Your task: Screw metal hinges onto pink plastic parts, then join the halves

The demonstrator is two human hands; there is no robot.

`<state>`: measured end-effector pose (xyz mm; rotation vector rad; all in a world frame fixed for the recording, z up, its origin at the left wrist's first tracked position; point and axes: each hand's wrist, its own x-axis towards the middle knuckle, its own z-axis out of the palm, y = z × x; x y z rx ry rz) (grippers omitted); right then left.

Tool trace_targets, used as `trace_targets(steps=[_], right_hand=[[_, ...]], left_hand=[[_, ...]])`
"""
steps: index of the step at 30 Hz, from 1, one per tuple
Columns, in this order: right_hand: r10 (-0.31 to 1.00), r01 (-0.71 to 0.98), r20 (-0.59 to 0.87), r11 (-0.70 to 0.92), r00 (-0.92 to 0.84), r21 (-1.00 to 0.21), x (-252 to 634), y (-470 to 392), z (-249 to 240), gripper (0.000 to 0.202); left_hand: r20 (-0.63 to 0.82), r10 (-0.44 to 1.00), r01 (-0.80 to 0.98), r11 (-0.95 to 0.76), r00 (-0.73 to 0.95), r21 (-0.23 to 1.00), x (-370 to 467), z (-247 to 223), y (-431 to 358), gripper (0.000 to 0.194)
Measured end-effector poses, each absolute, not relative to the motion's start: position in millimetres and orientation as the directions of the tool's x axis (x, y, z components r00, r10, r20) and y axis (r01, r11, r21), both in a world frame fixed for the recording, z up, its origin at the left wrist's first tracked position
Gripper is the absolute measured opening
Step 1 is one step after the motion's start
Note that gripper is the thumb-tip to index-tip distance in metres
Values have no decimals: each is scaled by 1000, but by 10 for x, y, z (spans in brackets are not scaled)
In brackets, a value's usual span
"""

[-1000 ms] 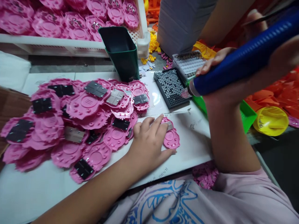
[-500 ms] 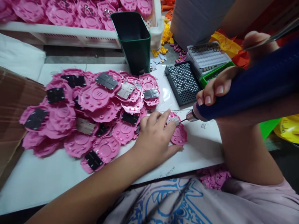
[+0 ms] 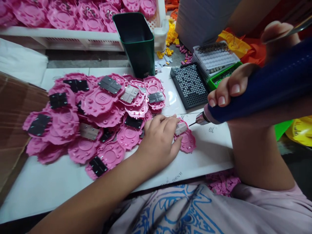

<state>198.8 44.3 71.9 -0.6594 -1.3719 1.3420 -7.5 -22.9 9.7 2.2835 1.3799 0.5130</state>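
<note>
A pink plastic cover (image 3: 188, 142) with a silver plate (image 3: 181, 128) fixed at its upper end lies on the white work surface. My left hand (image 3: 159, 139) rests at the cover's left edge, fingers bent, fingertips and thumb against it. In my right hand (image 3: 226, 87) is a blue electric screwdriver (image 3: 265, 78), gripped round its body and tilted down to the left. Its thin bit (image 3: 192, 124) ends just right of the silver plate, seemingly a little apart from it. A heap of similar pink covers (image 3: 97, 100), with black or silver plates, lies to the left.
Behind the heap stands a dark green bin (image 3: 138, 48). A black tray of screws (image 3: 190, 86) sits beside a green tray (image 3: 223, 76) and a clear plastic box (image 3: 215, 58). A white crate (image 3: 97, 39) of pink parts is at the back; a cardboard box (image 3: 19, 130) borders the left.
The screwdriver has drawn back slightly up and right from the cover. My left hand's fingers and thumb have slid left and drawn in, uncovering more of the silver plate.
</note>
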Motion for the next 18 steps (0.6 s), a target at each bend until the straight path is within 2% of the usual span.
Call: trace_targets(steps=[6, 14, 18], right_hand=[[948, -276, 247, 188, -200, -943, 1878, 395, 708, 43], [946, -353, 221, 128, -237, -927, 1872, 372, 704, 43], [923, -439, 245, 95, -298, -894, 1881, 388, 643, 43]], left_hand=[[79, 907, 738, -384, 413, 555, -69, 109, -215, 39], [39, 885, 763, -421, 463, 491, -57, 103, -275, 81], [28, 879, 761, -427, 475, 488, -41, 93, -291, 84]])
